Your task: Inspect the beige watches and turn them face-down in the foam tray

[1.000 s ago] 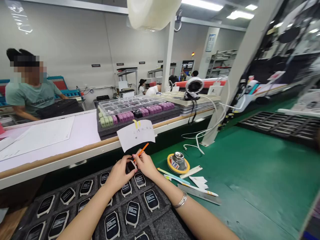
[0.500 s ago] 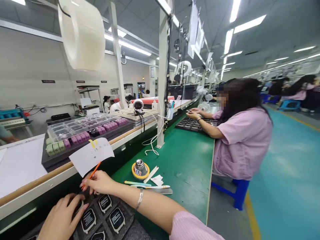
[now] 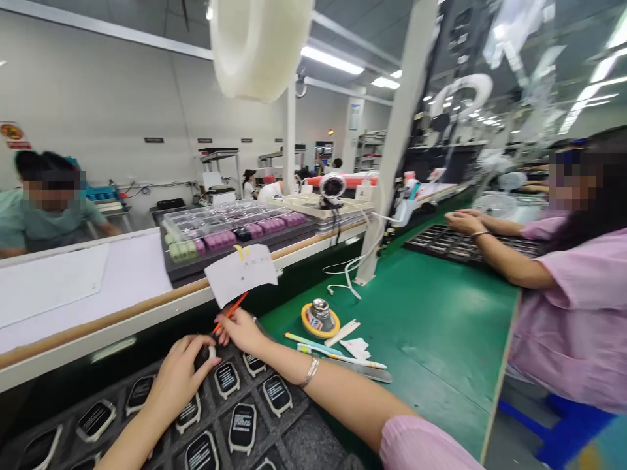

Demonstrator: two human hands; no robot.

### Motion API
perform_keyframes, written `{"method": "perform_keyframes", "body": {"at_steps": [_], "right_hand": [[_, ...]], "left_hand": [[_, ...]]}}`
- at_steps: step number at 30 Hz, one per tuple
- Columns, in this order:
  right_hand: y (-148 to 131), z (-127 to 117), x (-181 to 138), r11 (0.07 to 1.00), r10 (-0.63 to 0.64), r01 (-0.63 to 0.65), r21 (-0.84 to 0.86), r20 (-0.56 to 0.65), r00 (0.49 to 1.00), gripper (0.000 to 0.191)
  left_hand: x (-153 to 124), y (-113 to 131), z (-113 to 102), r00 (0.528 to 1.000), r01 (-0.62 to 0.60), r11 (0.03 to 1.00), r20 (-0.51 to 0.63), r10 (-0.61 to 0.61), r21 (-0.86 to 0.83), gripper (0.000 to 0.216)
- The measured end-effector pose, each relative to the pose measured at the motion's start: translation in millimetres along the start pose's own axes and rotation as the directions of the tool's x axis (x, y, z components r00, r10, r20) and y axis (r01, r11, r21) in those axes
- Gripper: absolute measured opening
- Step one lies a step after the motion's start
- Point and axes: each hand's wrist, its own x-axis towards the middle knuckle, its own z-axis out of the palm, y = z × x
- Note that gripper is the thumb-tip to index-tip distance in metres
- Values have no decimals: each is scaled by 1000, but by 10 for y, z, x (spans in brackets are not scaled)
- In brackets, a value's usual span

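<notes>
A dark foam tray (image 3: 304, 427) with compartments holds several smartwatches (image 3: 242, 427), light-framed with white text on black screens. My left hand (image 3: 179, 375) reaches over the tray's far part, fingers and thumb closed around the edges of a watch (image 3: 208, 353) that they partly cover. Pinched in my right hand (image 3: 241, 331) is a thin orange stick (image 3: 238, 305), slanting up to the right. Its lower end is near the watch in my left hand; I cannot tell whether they touch. A paper note (image 3: 241, 274) with handwriting hangs just beyond my right hand.
On the green bench (image 3: 431, 313) lie a metal-topped bottle (image 3: 320, 314) in a yellow ring, a toothbrush (image 3: 343, 356) and paper scraps (image 3: 356, 348). A raised shelf edge (image 3: 142, 307) runs along the far side. A co-worker in pink (image 3: 573, 307) sits to the right.
The view has swung left and down, so more of the tray shows and a person in green appears at far left. Both hands keep their holds on the watch and the orange stick.
</notes>
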Motion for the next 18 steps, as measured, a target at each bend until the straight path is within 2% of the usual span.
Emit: {"method": "perform_keyframes", "body": {"at_steps": [5,18], "right_hand": [[82,8,-49,1000,-19,19,17,20,1000,32],[151,-20,-134,989,-119,124,-79,74,990,29]], "left_hand": [[-64,14,46,995,100,995,-3,-100,3,49],[-97,88,56,990,143,990,2,-143,-13,52]]}}
